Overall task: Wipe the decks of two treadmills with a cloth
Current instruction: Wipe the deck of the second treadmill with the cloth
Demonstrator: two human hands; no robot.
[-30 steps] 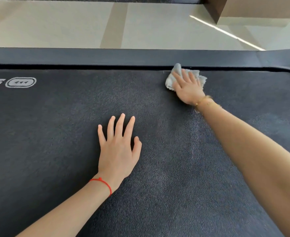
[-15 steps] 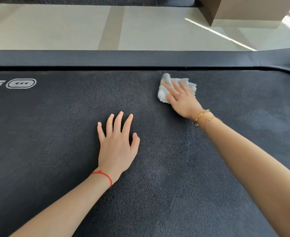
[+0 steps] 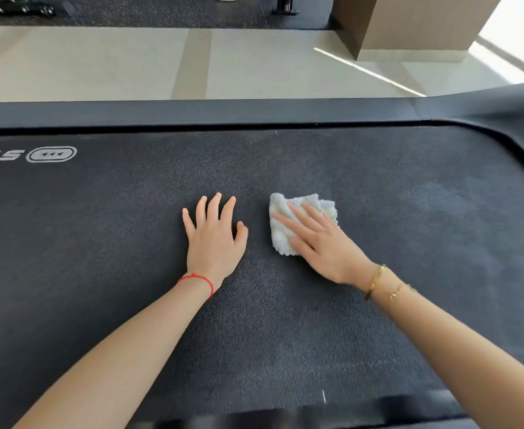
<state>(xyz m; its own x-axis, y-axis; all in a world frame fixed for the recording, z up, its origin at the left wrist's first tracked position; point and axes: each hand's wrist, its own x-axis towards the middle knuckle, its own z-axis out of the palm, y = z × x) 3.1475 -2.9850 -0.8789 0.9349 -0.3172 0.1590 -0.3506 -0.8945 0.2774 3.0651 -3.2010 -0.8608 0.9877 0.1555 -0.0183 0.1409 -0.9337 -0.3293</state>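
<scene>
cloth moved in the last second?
Yes. The cloth under the right hand slid from the far side rail back toward the person, ending beside the left hand on the belt.

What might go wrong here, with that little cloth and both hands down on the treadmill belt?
The right hand only presses the white cloth with flat fingers, so the bunched cloth may slip out or roll up. The left hand lies flat on the dark belt, close beside the cloth; a sideways stroke might bump it. If the belt shifts underneath, that hand might slide.
</scene>
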